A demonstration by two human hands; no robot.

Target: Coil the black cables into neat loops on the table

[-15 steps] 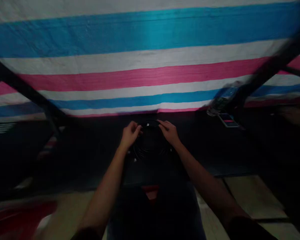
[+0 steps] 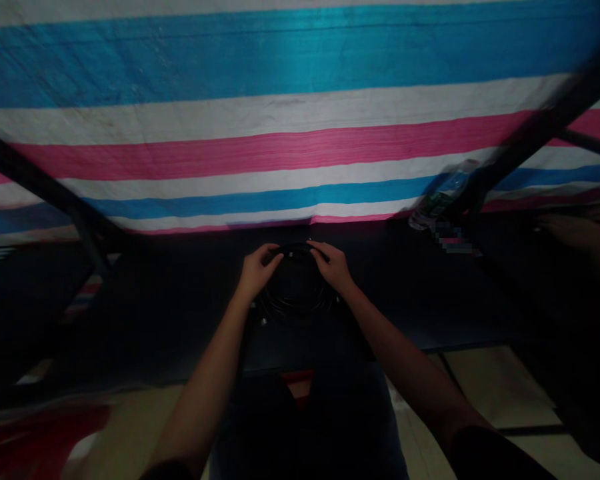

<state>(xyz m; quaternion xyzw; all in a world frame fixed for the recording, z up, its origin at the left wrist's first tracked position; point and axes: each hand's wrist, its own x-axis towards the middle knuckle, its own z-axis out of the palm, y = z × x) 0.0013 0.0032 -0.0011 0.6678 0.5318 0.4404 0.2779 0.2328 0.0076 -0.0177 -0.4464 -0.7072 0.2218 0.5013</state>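
Well, the left hand (image 2: 259,270) and right hand (image 2: 331,265) both hold the top edge of a black cable coil (image 2: 296,297), which sits just under the fingers (image 2: 271,252). They look curled and pinching, but it is dark.

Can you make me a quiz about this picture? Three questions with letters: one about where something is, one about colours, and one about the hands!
1. Where is the water bottle?
A) By the far edge of the dark table, right of the hands
B) In a hand
C) On the floor

2. Which colours does the striped tarp have?
A) Green and yellow
B) Blue, white and pink
C) Red and black

3. What do the hands do with the black cable coil?
A) Only one touches it
B) Neither touches it
C) Both hold it

Answers:
1: A, it sits there beyond the hands.
2: B, those stripes run across it.
3: C, the left hand and right hand both grasp its top.
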